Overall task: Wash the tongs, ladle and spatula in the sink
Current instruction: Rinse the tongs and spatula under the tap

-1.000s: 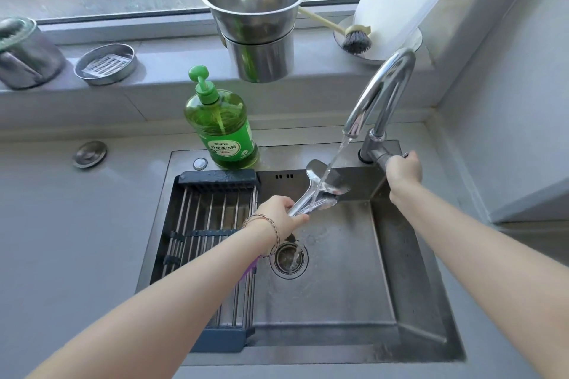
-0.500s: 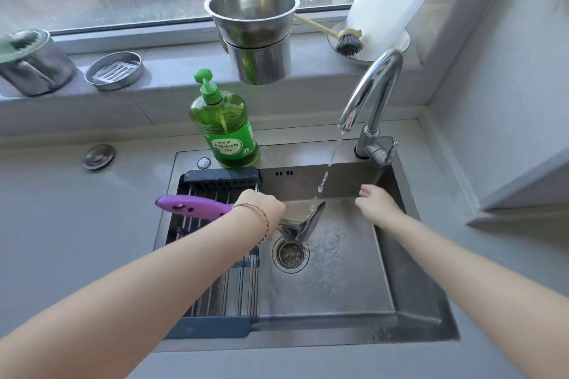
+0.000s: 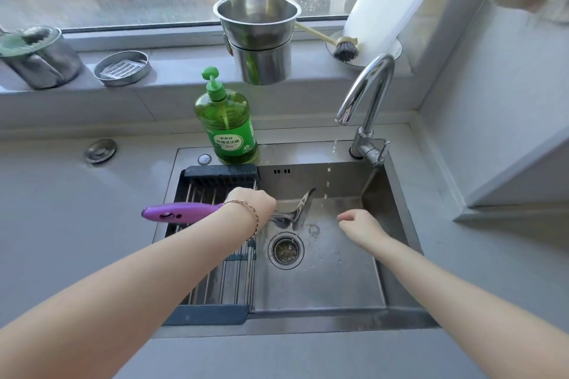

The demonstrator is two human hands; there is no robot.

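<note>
My left hand [image 3: 253, 203] grips the tongs [image 3: 295, 212] over the steel sink [image 3: 320, 283]. Their purple handle [image 3: 178, 212] sticks out to the left over the rack, and the steel jaws point right, above the drain [image 3: 285, 251]. My right hand [image 3: 360, 224] hovers over the basin to the right of the jaws, fingers loosely curled, holding nothing. The faucet [image 3: 366, 92] at the back right lets only a few drops fall. No ladle or spatula is in view.
A dark roll-up drying rack [image 3: 215, 258] covers the sink's left part. A green dish soap bottle [image 3: 226, 123] stands behind it. On the sill are stacked steel pots [image 3: 258, 37], a dish brush [image 3: 345, 48], a soap dish [image 3: 121, 68] and a lidded pot [image 3: 37, 55].
My right hand left the faucet lever and dropped over the basin. The water stream shrank to drips. My left hand turned the tongs level and lowered them, handle out to the left.
</note>
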